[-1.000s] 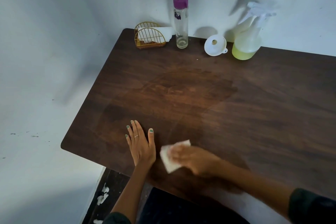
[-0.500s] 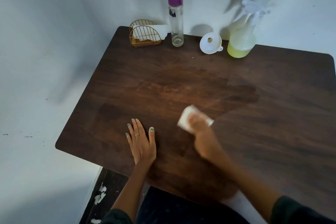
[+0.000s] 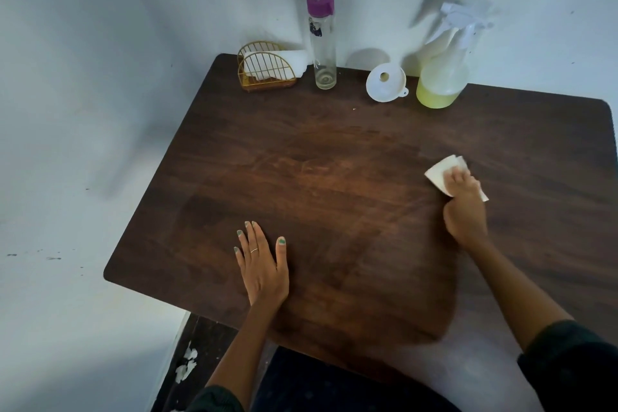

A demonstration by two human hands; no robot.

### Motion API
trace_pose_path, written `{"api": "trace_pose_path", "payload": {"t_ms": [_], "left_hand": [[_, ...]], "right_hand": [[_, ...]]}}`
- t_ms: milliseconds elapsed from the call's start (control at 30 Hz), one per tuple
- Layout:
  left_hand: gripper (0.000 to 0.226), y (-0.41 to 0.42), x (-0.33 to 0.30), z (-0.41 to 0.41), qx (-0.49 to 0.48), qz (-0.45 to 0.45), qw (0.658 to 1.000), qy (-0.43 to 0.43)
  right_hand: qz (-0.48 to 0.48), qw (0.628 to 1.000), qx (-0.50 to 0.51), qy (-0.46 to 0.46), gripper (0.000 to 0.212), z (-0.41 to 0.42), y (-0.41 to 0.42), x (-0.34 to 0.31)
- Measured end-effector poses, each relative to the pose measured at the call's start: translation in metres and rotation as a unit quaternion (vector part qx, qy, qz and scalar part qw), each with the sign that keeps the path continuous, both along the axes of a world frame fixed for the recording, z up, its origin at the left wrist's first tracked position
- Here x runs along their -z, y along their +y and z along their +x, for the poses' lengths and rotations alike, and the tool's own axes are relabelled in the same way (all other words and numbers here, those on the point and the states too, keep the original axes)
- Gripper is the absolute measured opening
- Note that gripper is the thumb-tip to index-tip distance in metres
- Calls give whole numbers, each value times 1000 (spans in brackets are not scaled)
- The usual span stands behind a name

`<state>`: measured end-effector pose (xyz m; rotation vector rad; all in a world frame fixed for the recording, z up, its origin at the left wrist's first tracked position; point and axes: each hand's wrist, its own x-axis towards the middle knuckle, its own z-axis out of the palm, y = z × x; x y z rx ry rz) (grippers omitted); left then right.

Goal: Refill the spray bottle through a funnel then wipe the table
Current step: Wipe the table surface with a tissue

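Nearest, the left hand [image 3: 262,269] is lying flat on the dark wood bench [image 3: 334,184], palm down, fingers straight and slightly spread, holding nothing; a thin ring is showing on one finger and the nails are painted a pale green. Well off to its right and a little farther out, the right hand [image 3: 465,207] is pressing a folded white wipe [image 3: 438,174] against the bench top, fingers curled over it so that the paper's corners are sticking out ahead of the knuckles and at the far side of the hand. Both dark sleeves are showing at the near edge.

Beyond the right hand, at the bench's far edge by the wall, the spray bottle [image 3: 441,77] is standing upright: a clear rounded body, a white trigger head, and yellow-green liquid filling roughly its lower part. Just to its left, touching or nearly touching it, the white funnel [image 3: 386,82] is resting tilted with its wide mouth facing the camera. Farther left, beyond the gap between the two hands, a tall clear bottle [image 3: 321,43] with a purple cap is standing upright and looking almost empty. Just beside it, straight out past the left hand, a gold wire holder [image 3: 266,72] is keeping white napkins [image 3: 284,58] on edge.
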<state>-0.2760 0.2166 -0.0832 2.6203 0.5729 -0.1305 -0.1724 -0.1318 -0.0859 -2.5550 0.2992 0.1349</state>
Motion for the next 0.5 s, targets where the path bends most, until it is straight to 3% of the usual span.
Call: {"api": "trace_pose_path", "payload": {"t_ms": [100,167,267,400,467,500], "left_hand": [[88,0,0,0,-2,-3,1000,-1],[88,0,-1,0,-4,-7,1000,-4],[88,0,-1,1,-5,-10,1000,-2],[90,1,-2,2,-5,-18,1000,7],[91,3,-3,2,-5,-21,1000,11],[91,2,-4,3,-8,-28,1000,10]], "right_hand": [[-43,998,55,-7,65,-2,30,-4],[-1,999,51,3,64,-13,80,-14],[49,992,-117,15,55,-52,153,-11],[-4,917,-393,-72,65,-96,212,-6],[8,887,-454,-88,63,-99,217,-5],[89,902,-418,-62,62,-98,219,-6]]}}
